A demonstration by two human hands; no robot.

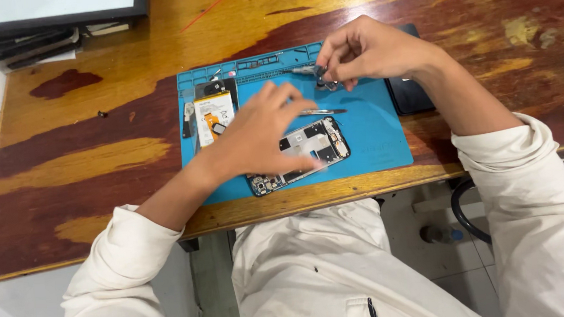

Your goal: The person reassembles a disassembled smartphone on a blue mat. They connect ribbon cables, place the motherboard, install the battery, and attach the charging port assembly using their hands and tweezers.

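My left hand (pixel 263 133) hovers with its fingers spread loosely over the opened smartphone with its back cover off and its circuit boards bare (pixel 305 153). It closes on nothing; the fingertips look to rest on or just above the upper part of the phone, and motion blur keeps me from telling which. The phone lies under and just beyond my left palm, on the blue silicone repair mat (pixel 367 131). Its long axis runs on a slant, one end toward my body and to my left, the other end away from me and to my right. That far end pokes out past my left fingers.

My right hand (pixel 367 51) is pinched narrow, thumb and forefingers drawn together on a small dark metal part (pixel 327 81) at the far edge of the mat. The part is too small for me to say more than that it is greyish and held at the fingertips. Just beside that pinch, toward my left, lies a short silver tool tip (pixel 302 71). Between my two hands lie slim metal tweezers (pixel 322 112), their length running left to right, nearly touching my left fingertips.

Left of my left hand sits a white and orange phone battery (pixel 213 117), its long side pointing away from me. Beyond my right wrist a black flat slab (pixel 410 95) rests half on the worn wooden table (pixel 93 140).
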